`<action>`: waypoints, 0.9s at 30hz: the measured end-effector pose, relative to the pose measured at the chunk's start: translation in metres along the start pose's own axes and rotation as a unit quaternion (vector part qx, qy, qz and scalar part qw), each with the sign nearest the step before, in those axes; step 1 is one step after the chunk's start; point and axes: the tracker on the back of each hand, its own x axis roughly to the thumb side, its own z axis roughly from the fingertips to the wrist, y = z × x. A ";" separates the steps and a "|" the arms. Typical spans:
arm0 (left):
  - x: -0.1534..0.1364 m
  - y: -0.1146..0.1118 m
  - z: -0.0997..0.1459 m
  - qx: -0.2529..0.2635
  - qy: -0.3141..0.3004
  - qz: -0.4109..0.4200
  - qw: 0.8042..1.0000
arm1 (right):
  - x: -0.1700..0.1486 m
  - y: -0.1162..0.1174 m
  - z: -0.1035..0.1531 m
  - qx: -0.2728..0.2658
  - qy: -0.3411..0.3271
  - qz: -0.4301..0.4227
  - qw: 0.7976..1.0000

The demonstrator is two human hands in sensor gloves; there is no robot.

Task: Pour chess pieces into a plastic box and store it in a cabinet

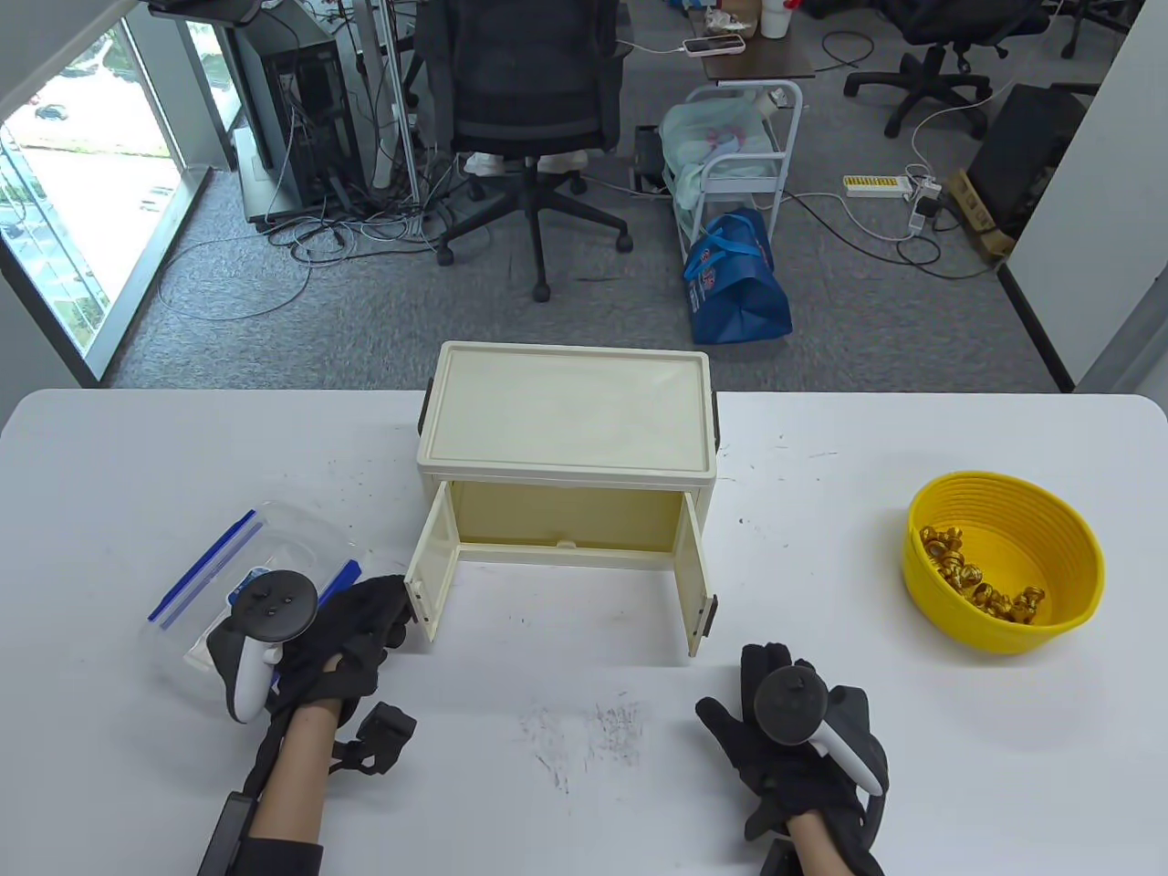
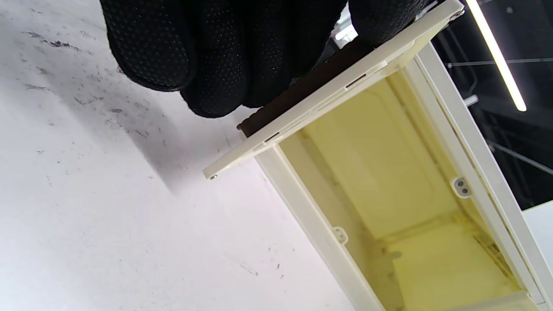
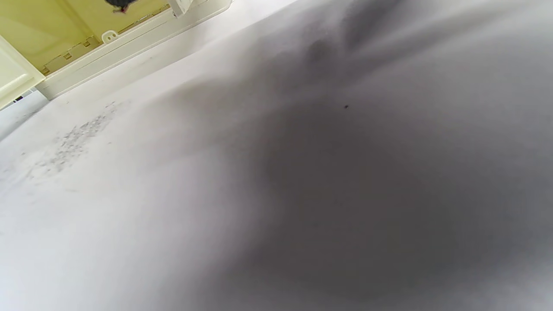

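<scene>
A cream cabinet (image 1: 566,411) stands mid-table with both doors open and nothing inside (image 2: 410,194). My left hand (image 1: 388,607) holds the outer edge of its left door (image 1: 429,566); in the left wrist view my gloved fingers (image 2: 216,56) lie on that door's (image 2: 328,95) outer face. A clear plastic box (image 1: 228,557) with blue clips lies just left of that hand, partly hidden by the tracker. A yellow bowl (image 1: 1077,538) at the right holds several golden chess pieces (image 1: 976,579). My right hand (image 1: 762,680) rests flat and empty on the table before the right door (image 1: 695,575).
The white table (image 1: 584,730) has scuff marks in front of the cabinet. The right wrist view shows table surface and the cabinet's front corner (image 3: 56,34). Beyond the far edge are an office chair (image 1: 529,109) and a blue bag (image 1: 735,283) on the floor.
</scene>
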 end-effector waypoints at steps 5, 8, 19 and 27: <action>0.002 0.002 -0.001 -0.002 0.002 -0.011 1.000 | 0.000 0.000 0.000 -0.002 0.001 0.002 1.000; 0.005 0.004 -0.002 0.001 0.005 -0.019 1.000 | 0.000 0.000 0.000 -0.002 0.002 0.004 1.000; 0.019 0.054 0.003 0.050 0.027 -0.050 0.997 | 0.000 0.000 0.001 -0.005 0.003 0.006 1.000; 0.033 0.113 -0.003 0.133 0.035 -0.152 0.979 | 0.000 0.000 0.001 -0.005 0.006 0.006 1.000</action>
